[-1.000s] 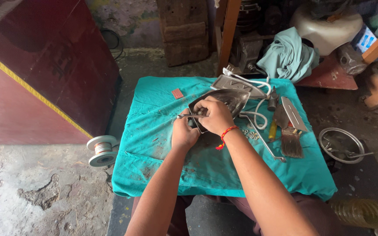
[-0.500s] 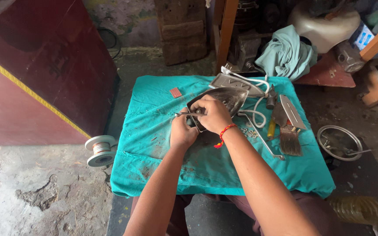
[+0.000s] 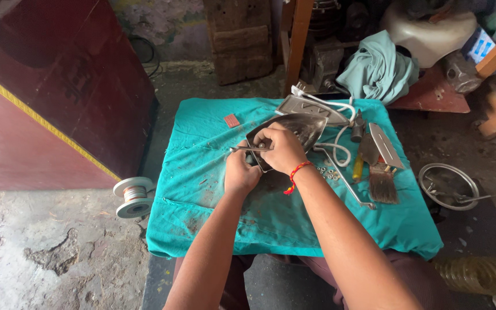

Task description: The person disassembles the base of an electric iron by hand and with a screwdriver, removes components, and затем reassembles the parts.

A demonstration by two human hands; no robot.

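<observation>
A metal iron soleplate (image 3: pixel 301 130) lies upside down on the teal cloth (image 3: pixel 202 172) that covers a small table. My right hand (image 3: pixel 282 148) grips its near edge, a red thread band around the wrist. My left hand (image 3: pixel 241 172) sits just left of it, closed around a thin metal tool (image 3: pixel 247 149) whose shaft runs level toward the plate. What the tool tip touches is hidden by my fingers.
A second metal iron part (image 3: pixel 305 107) with a white cord (image 3: pixel 340 143), a brush (image 3: pixel 383 183), a trowel-like blade (image 3: pixel 386 144), small nuts (image 3: pixel 325 170) and a red chip (image 3: pixel 232 120) lie on the cloth. A wire spool (image 3: pixel 133 196) and a round tray (image 3: pixel 448 186) sit on the floor.
Both hands stay on the soleplate and tool with only slight shifts. The view has drifted a little.
</observation>
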